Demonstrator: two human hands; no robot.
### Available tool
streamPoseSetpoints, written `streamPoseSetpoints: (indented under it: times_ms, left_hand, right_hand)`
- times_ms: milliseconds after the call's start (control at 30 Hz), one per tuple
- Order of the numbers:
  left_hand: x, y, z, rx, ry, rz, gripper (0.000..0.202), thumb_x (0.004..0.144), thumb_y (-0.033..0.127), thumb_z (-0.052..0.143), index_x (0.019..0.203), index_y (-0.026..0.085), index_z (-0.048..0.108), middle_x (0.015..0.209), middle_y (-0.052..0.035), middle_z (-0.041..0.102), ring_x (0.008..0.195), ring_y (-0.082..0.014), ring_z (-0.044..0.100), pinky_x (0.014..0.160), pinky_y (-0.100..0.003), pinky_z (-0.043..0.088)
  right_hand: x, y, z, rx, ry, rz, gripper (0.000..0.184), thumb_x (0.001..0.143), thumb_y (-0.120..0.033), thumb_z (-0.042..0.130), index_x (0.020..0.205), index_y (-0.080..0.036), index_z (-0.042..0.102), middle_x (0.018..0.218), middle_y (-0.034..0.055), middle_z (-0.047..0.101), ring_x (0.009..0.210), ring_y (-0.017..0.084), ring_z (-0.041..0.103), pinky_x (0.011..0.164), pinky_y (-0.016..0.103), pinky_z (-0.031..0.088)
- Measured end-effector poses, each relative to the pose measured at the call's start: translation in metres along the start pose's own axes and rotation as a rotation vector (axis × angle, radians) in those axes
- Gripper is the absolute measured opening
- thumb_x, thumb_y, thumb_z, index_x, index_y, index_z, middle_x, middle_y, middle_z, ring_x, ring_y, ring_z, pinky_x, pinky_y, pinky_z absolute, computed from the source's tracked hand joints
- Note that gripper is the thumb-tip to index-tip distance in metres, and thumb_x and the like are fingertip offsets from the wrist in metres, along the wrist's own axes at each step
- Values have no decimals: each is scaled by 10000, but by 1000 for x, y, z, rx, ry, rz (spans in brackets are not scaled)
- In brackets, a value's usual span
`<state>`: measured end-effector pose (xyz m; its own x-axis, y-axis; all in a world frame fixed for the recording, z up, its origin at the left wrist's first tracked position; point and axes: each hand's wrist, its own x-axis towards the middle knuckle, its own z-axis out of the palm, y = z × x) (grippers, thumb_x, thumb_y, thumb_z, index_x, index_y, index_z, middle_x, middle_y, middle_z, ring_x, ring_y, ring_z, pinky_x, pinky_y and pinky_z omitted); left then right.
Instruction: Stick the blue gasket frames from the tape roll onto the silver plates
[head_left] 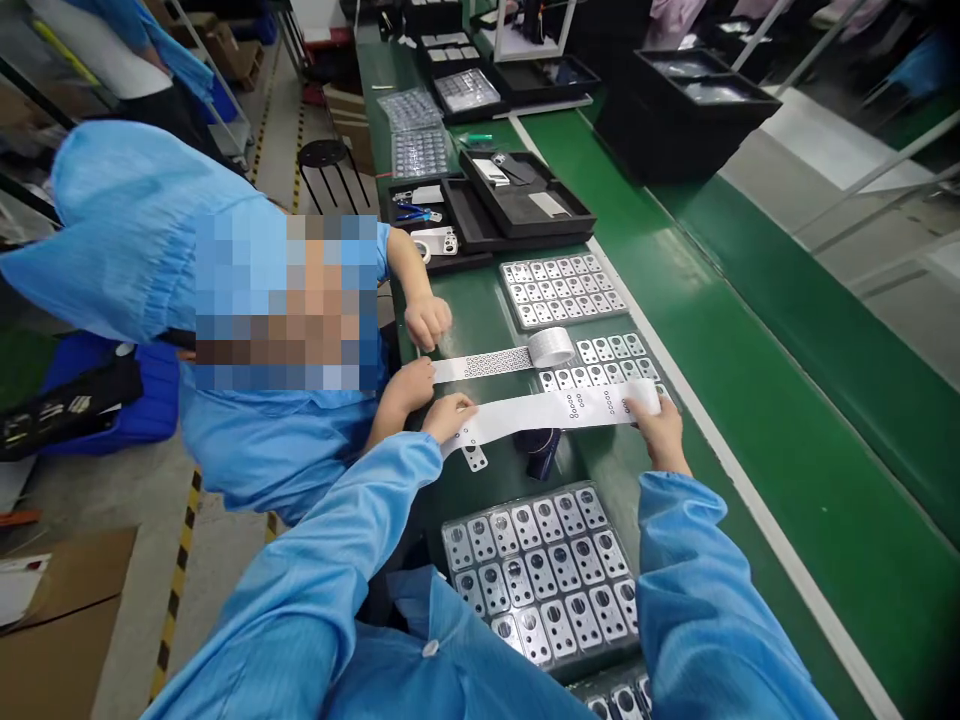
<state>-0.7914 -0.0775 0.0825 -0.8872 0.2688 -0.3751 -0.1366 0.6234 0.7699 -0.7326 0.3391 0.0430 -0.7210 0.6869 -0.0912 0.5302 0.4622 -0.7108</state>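
My left hand pinches the near-left end of a long white sticker strip, and a small metal plate hangs under that end. My right hand grips the strip's other end, holding it stretched above the green table. Under the strip sits a dark roll. In front of me lies a tray of metal plates. A co-worker in a blue smock sits to my left; the co-worker's hands hold a second strip from a tape roll.
More trays of metal plates lie beyond the strips. Black foam trays with tools stand farther back, and a large black bin sits at the far right. A stool stands in the aisle; cardboard lies on the floor at left.
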Motion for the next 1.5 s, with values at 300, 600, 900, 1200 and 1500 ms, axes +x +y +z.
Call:
streamPoseSetpoints:
  times_ms: [300,600,900,1200,1500]
  left_hand:
    - [62,23,37,224,166,199,222,960,215,468,998,170,681,1134,-171,650,1238,-320,461,1126,-510,202]
    - [53,2,58,224,180,307,381,926,176,474,1282,208,606,1475,-177,469,1444,-362,295,1205,-588,37]
    - [5,-1,65,207,167,294,347,908,167,507,1233,202,623,1451,-153,514,1418,-341,374,1195,-602,197]
    - [-154,-2,47,187,30,455,271,975,234,446,1190,207,609,1292,-104,608,1264,-235,525,1104,-439,449]
    - [-277,-52,16,200,-542,182,226,930,258,479,1013,206,683,1040,-54,730,999,-215,662,920,-346,507]
  right_hand:
    - [-41,41,7,-181,133,146,743,731,-527,595,1354,-131,509,1296,204,606,1162,394,573,1007,512,449]
    - [-50,62,9,-189,92,197,809,732,-599,548,1397,-144,473,1312,193,604,1155,383,586,1003,501,455]
    - [-35,73,-11,-144,-10,183,1006,643,-730,610,1410,-88,498,1389,241,551,1295,429,485,1085,540,375]
    - [-58,71,-31,-115,84,270,1043,744,-754,479,1482,-26,370,1381,279,530,1254,416,517,1038,511,405]
    - [-191,19,-44,-112,108,165,573,911,-574,467,1192,-94,607,1064,172,684,937,263,643,866,422,508]
